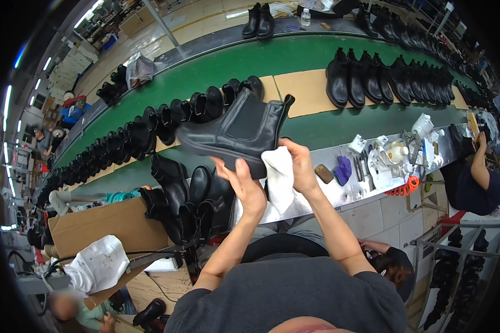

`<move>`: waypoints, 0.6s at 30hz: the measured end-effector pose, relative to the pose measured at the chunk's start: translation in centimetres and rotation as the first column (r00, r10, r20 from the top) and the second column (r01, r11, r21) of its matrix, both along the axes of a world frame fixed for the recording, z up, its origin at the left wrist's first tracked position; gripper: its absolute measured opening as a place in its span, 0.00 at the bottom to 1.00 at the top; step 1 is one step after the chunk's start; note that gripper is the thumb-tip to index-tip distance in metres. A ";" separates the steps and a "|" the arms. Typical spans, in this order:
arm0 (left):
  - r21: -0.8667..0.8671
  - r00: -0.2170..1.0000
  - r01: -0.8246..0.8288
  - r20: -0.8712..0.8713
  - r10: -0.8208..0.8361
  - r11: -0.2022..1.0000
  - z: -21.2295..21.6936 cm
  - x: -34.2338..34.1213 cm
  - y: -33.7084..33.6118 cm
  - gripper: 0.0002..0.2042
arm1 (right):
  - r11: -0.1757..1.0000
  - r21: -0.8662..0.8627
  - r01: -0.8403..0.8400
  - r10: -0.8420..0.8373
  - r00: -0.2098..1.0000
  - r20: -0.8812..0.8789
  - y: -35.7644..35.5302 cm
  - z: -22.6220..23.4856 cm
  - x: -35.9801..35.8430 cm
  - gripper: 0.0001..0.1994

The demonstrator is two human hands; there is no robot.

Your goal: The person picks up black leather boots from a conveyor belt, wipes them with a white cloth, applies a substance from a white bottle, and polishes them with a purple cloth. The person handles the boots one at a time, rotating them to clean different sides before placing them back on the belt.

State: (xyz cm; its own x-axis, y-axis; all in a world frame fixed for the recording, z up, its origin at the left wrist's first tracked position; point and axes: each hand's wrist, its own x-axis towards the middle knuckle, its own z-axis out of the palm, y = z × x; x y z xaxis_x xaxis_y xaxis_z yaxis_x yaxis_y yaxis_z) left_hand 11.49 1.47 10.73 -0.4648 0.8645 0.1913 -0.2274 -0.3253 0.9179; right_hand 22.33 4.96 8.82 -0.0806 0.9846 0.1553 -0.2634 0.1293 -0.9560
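A black leather ankle boot (247, 125) with an elastic side panel is held up in front of me, toe to the left and pull tab at the upper right. My left hand (243, 186) grips it from below, with the fingers on the sole's underside. A white cloth (280, 180) hangs from my right hand (301, 166), whose fingers close on it and press it to the boot's heel. Part of the right fingers is hidden behind the cloth and heel.
Boots stand in long rows (114, 147) on the green conveyor (228, 64), with more boots (175, 188) close by my left arm. A brown block (324, 173), a purple cloth (342, 170) and tools lie on the metal bench at right. Other people (475, 183) work nearby.
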 end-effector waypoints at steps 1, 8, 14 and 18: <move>0.020 0.946 0.124 0.301 -0.124 0.992 0.7 -0.1 0.2 0.33 | 0.999 0.029 -0.015 0.017 0.996 -0.082 -0.1 0.3 0.0 0.15; -0.101 0.975 0.006 -0.222 -0.029 0.995 -2.4 -0.2 -0.9 0.38 | 0.993 -0.097 0.067 -0.007 0.855 0.518 0.1 2.2 0.3 0.16; -0.025 0.763 0.431 0.545 -0.349 0.902 1.0 -2.4 -0.5 0.26 | 0.994 0.060 -0.093 0.098 0.990 -0.100 0.1 1.9 0.1 0.17; -0.090 0.580 0.497 0.774 -0.253 0.863 1.4 -1.7 -0.1 0.22 | 0.988 -0.061 -0.145 0.131 0.973 -0.187 0.0 0.5 1.2 0.15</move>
State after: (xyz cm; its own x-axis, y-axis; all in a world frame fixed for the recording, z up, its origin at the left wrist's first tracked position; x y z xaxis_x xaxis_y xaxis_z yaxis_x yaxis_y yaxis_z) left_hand 9.78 1.37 12.16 0.0367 0.9474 -0.3178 -0.8859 0.1780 0.4284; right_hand 23.57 4.94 9.31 -0.1937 0.9752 0.1070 -0.4443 0.0101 -0.8958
